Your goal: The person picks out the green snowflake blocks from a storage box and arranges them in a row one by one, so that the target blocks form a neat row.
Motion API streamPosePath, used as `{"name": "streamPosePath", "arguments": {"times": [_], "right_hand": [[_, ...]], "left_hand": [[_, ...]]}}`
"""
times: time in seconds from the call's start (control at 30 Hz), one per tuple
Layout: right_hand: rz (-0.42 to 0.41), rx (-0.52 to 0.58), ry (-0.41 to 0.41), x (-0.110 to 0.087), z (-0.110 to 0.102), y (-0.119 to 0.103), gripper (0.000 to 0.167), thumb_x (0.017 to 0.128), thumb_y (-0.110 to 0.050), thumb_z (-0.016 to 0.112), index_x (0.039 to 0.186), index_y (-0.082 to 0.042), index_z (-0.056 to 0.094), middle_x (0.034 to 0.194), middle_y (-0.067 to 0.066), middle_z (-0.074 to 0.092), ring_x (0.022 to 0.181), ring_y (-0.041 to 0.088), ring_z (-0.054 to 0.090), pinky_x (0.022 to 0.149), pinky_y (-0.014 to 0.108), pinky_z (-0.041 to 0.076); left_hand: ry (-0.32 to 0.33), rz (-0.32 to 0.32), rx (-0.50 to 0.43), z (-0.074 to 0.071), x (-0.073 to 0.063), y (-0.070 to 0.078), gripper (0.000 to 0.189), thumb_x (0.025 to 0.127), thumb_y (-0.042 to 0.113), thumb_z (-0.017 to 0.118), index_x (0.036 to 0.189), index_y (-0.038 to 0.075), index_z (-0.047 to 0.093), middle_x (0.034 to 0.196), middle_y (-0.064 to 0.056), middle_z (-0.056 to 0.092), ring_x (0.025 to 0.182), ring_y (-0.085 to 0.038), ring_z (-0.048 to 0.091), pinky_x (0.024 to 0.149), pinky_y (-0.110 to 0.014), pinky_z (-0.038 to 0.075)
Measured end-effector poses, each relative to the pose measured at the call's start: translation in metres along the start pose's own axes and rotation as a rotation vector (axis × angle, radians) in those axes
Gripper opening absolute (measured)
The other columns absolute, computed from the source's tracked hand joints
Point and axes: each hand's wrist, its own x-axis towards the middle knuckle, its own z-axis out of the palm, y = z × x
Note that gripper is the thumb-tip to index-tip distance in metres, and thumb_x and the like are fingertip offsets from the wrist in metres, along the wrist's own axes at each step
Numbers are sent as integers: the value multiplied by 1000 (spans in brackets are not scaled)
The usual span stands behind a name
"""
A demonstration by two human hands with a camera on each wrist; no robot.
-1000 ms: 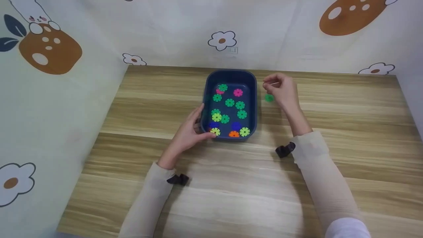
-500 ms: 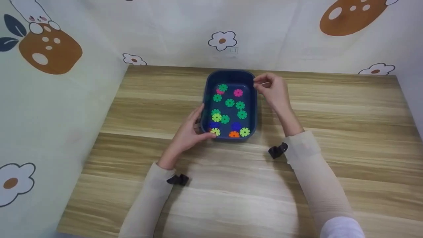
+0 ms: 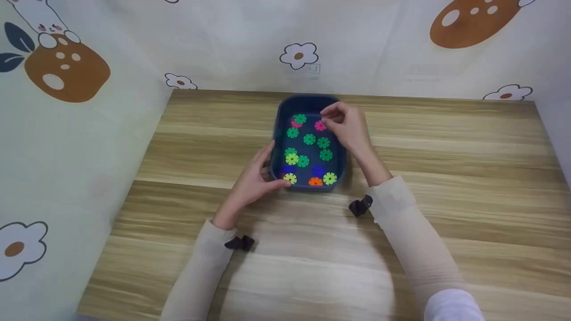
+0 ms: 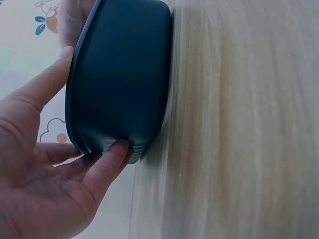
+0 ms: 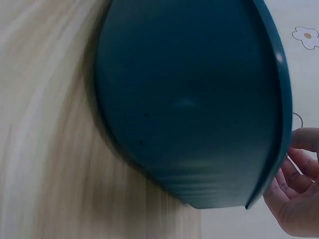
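A dark blue plastic bin (image 3: 308, 100) stands on the wooden table, with several flower-shaped notched plastic discs (image 3: 309, 139) in green, pink, yellow, blue and orange lying on its floor. My left hand (image 3: 252, 183) grips the bin's near left corner; in the left wrist view the thumb lies on the rim and the fingers lie against the outer wall. Over the far right part of the bin is my right hand (image 3: 350, 127), its thumb and forefinger brought close together beside a pink disc (image 3: 320, 125). Whether a thin piece is between those fingertips, I cannot tell.
A green sliver of a disc (image 3: 368, 132) shows on the table just right of my right hand. Behind the bin, the table (image 3: 214, 133) meets a wall (image 3: 232, 49) printed with flowers and fruit. Black wrist mounts (image 3: 360, 205) sit at both cuffs.
My right hand has moved left from above the table, past the bin's right rim, to over the inside of the bin. The left hand and the bin have stayed put.
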Motion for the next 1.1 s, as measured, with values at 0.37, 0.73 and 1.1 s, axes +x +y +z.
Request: {"name": "streamPosePath", "arguments": {"times": [0.37,0.73,1.1], "right_hand": [[-30,-27,-48,-3,25,-1,10,90,-7,69,100,-4,70,93,6,67,80,17,61,75,25,53],[-25,-44,-102,-2,45,1,13,89,-7,70,101,-3,71,94,5,70,81,17,65,75,27,54],[-33,-68,-127,0,56,5,12,88,-4,70,100,-1,71,94,7,70,83,18,65,79,29,54]], "left_hand": [[-4,-4,9,-1,-1,0,102,75,27,85,155,18,23,155,-14,23,129,-28,42,98,-35,45],[-11,35,-43,0,2,-1,102,75,22,86,155,13,23,154,-16,25,125,-30,46,93,-36,49],[-6,40,-60,1,1,-1,100,75,19,85,154,13,24,154,-14,25,123,-29,48,91,-36,50]]}}
